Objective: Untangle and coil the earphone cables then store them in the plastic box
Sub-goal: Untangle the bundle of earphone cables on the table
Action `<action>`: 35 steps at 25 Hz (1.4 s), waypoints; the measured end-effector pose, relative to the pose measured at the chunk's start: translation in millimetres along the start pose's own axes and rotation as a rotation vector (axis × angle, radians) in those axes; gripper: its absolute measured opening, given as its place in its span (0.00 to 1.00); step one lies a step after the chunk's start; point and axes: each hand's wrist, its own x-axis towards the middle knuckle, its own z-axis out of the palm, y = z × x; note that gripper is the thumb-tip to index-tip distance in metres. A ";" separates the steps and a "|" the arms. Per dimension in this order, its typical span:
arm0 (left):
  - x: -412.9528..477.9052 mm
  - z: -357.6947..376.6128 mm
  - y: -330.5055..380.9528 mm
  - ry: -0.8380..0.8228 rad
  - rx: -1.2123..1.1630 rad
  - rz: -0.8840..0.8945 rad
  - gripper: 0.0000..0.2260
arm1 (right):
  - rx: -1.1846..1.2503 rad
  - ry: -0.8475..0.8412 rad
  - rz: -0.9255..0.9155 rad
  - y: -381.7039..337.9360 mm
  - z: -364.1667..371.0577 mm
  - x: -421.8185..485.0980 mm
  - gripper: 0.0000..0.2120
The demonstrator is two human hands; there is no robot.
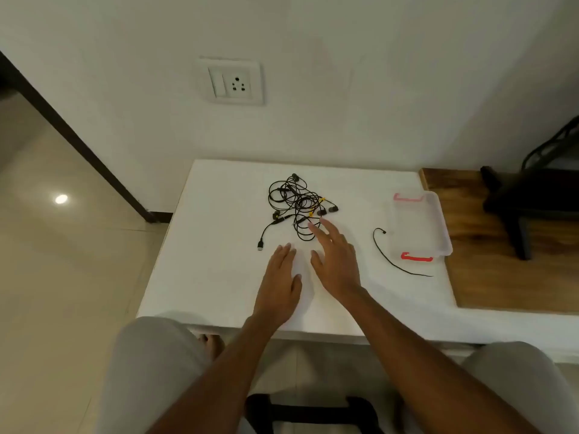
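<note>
On the white worktop [219, 277] in front of me, the earphone cables [297, 202] lie in one black tangle, a little past the middle, toward the wall. Many loops cross each other, some earbuds stick out at the far and right sides, and two small yellow pieces show inside the knot. One cable end with a plug [260, 245] runs out of the tangle to the near left and lies flat.

My right hand [336, 264] reaches to the near edge of the tangle with straight, spread fingers. The fingertips are over the nearest loop, but I cannot tell if they touch it. This hand grips nothing. My left hand [280, 283] lies just beside it, palm down on the worktop, with the fingers straight and close together, and it also holds nothing.

To the right, well apart from the tangle, one loose black cable [388, 261] lies alone in a curve. Just beside it, at the right edge of the worktop, stands the plastic box [438, 214]. It is clear, with a pink clip at its far end and a red clip at its near end.

Next to this edge is a wooden surface [501, 277]. A wall socket [233, 81] sits on the white wall behind. The tiled floor [62, 261] is on the left, and my knees [150, 371] in grey trousers are below.
</note>
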 end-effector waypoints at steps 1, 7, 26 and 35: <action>7.5 0.9 -1.5 0.034 -0.036 0.003 0.24 | -0.067 0.013 -0.035 3.0 4.2 6.9 0.24; 9.7 -7.1 1.7 -0.068 -0.182 -0.090 0.23 | -0.075 0.025 -0.051 12.1 10.3 8.3 0.08; -24.3 -55.9 32.7 0.250 -0.957 -0.368 0.12 | 0.610 0.236 0.202 -13.7 -68.5 -49.5 0.06; -29.4 -75.3 49.0 0.097 -1.390 -0.281 0.17 | 1.105 0.115 0.223 -42.7 -90.4 -42.2 0.07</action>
